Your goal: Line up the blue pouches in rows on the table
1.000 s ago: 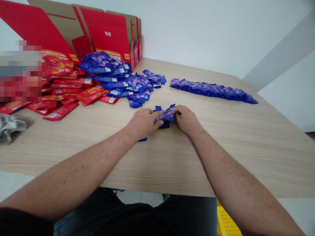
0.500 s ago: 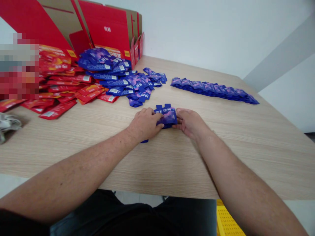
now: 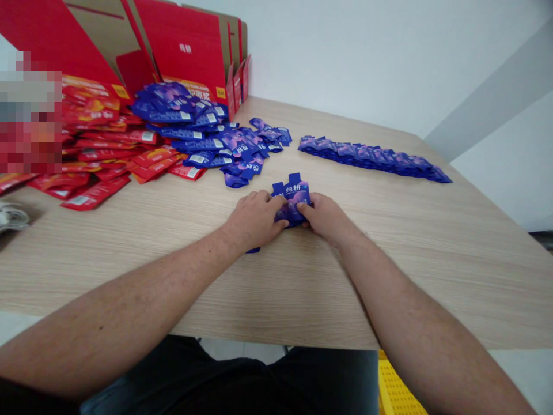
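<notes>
The left hand [image 3: 253, 220] and right hand [image 3: 326, 218] are both partly closed, pinching a small bundle of blue sachets [image 3: 292, 202] from opposite sides. The bundle sits on the light wood table [image 3: 432, 276], mid-width and back from the near edge. A blue sachet corner [image 3: 253, 250] protrudes beneath the left hand. For a sound hold, the thumbs should bear on the flat faces, with the sachet edges squared. Beyond lie a loose heap of blue sachets [image 3: 216, 144], a straight row of blue sachets [image 3: 371, 158], scattered red sachets [image 3: 103, 144] and an opened red carton [image 3: 181, 52].
</notes>
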The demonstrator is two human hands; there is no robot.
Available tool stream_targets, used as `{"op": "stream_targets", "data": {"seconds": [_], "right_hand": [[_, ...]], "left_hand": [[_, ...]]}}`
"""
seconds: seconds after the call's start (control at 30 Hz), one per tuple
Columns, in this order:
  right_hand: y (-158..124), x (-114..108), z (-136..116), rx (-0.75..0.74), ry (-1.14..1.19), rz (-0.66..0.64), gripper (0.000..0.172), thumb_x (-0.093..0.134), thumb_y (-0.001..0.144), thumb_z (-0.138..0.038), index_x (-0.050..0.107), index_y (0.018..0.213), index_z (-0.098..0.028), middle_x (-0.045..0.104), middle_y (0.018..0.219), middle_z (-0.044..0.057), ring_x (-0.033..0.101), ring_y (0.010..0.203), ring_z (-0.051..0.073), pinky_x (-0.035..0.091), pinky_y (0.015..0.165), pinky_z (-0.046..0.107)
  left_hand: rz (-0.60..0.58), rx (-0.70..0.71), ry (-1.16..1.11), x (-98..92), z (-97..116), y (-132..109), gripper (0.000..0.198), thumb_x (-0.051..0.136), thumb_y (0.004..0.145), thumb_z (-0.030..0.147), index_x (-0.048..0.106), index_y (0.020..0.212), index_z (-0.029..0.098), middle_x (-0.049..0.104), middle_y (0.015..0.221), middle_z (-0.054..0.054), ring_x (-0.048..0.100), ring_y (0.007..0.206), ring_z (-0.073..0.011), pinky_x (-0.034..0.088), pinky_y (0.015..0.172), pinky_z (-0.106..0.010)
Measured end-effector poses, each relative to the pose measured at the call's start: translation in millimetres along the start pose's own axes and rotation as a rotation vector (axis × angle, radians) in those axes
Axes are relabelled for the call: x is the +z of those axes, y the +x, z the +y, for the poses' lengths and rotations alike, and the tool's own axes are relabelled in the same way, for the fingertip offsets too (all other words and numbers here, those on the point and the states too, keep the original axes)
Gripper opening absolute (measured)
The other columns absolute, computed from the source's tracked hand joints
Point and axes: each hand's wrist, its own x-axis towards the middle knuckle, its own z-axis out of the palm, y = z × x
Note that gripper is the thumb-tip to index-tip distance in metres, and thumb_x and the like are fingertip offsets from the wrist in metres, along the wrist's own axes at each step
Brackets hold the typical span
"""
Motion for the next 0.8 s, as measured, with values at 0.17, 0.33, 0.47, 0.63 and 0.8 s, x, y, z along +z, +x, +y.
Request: {"op": "stream_targets", "data": {"seconds": [0.17, 0.33, 0.47, 0.63, 0.8], "right_hand": [[3.1, 1.1, 5.2, -0.097, -0.097, 0.071, 0.013, 0.060, 0.093, -0.030, 0.067, 0.095, -0.019, 0.072, 0.085, 0.008, 0.063, 0.075, 0.021, 0.047, 0.069, 0.033], [3.7, 2.7, 7.7, -0.154, -0.087, 0.053, 0.011, 0.061, 0.093, -0.028, 0.066, 0.099, -0.020, 0.072, 0.094, 0.007, 0.062, 0.083, 0.021, 0.046, 0.075, 0.034], [-4.5, 2.9, -1.2, -0.171, -0.088, 0.024, 0.010, 0.057, 0.096, -0.025, 0.064, 0.101, -0.019, 0.071, 0.099, 0.007, 0.062, 0.090, 0.021, 0.045, 0.080, 0.033], [-10.1, -1.7, -8.9, -0.130, -0.048, 0.074, 0.017, 0.049, 0.101, -0.027, 0.061, 0.091, -0.020, 0.068, 0.091, 0.004, 0.060, 0.084, 0.018, 0.043, 0.076, 0.030], [-8.5, -37.4, 6.8, 0.010, 0.098, 0.172, 0.026, 0.049, 0.101, -0.035, 0.058, 0.080, -0.023, 0.059, 0.068, -0.001, 0.056, 0.066, 0.016, 0.040, 0.061, 0.027]], "left_hand": [[0.067, -0.075, -0.094, 2.5, -8.2, 5.5, 0.070, 0.075, 0.081, 0.055, 0.054, 0.140, 0.023, 0.062, 0.134, -0.015, 0.057, 0.126, -0.0342, 0.047, 0.106, -0.047], [0.114, -0.090, -0.340, 0.6, -23.2, 12.9, 0.058, 0.077, 0.079, 0.038, 0.060, 0.133, 0.024, 0.071, 0.118, -0.007, 0.066, 0.105, -0.0250, 0.053, 0.094, -0.038], [0.169, -0.205, -0.502, -9.4, -23.1, 13.8, 0.031, 0.065, 0.085, 0.036, 0.071, 0.113, 0.023, 0.071, 0.088, -0.001, 0.066, 0.079, -0.0196, 0.054, 0.075, -0.032], [0.237, -0.328, -0.527, -23.3, -21.9, 10.8, 0.025, 0.060, 0.084, 0.039, 0.074, 0.100, 0.026, 0.071, 0.080, 0.000, 0.065, 0.075, -0.0198, 0.051, 0.069, -0.030], [0.132, -0.423, -0.630, -23.8, -33.0, 10.9, 0.029, 0.062, 0.083, 0.046, 0.070, 0.102, 0.026, 0.067, 0.070, 0.004, 0.062, 0.063, -0.0189, 0.047, 0.061, -0.030]]}}
